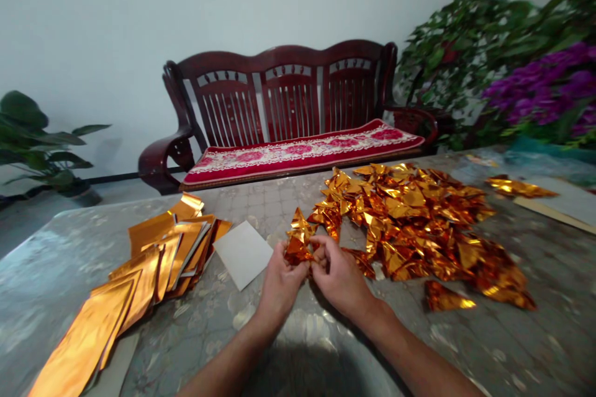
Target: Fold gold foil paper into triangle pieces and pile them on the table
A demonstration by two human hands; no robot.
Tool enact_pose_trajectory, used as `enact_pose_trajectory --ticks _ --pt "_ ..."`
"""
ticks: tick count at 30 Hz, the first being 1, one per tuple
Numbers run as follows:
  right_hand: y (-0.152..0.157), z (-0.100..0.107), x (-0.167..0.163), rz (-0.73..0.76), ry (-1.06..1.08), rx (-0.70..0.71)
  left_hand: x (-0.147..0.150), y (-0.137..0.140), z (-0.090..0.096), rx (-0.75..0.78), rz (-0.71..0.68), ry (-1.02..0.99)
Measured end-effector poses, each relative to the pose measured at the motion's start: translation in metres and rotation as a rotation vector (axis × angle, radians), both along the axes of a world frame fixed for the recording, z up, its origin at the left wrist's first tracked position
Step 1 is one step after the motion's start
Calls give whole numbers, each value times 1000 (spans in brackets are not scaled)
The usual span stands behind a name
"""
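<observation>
Between my two hands is a folded piece of gold foil paper (299, 247), with a pointed tip standing up. My left hand (285, 273) pinches its left side, thumb toward me. My right hand (338, 270) is closed at its right side, fingers curled and thumb near the other thumb; the exact grip is partly hidden. Beyond and to the right of my right hand lies a large heap of folded gold foil pieces (410, 217). Left of my left hand, a pale square sheet (244, 254) lies flat near a fanned stack of flat gold foil sheets (135, 285).
The table (200, 347) has a patterned, glossy cover. One folded foil piece (447, 296) lies apart at the heap's near side. Pale card (563, 201) and clear plastic (488, 164) are at the right. A wooden bench (288, 99) stands behind; potted plants (60, 155) flank it.
</observation>
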State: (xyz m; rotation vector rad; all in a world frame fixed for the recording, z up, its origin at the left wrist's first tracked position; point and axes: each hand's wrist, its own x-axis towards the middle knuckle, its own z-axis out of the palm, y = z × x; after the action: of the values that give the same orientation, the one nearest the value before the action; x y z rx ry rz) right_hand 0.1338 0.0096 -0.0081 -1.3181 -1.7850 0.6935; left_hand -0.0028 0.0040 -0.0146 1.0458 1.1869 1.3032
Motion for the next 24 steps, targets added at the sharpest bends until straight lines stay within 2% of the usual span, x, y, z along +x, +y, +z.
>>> enact_pose_trajectory --ticks 8,17,24 --pt "2 5 4 38 -8 -19 -2 -1 -3 16 -45 -36" --pt "5 4 12 100 84 -82 -1 -3 11 -76 -48 -65" --pt "0 8 10 93 27 -40 -2 -2 3 -72 -49 -56"
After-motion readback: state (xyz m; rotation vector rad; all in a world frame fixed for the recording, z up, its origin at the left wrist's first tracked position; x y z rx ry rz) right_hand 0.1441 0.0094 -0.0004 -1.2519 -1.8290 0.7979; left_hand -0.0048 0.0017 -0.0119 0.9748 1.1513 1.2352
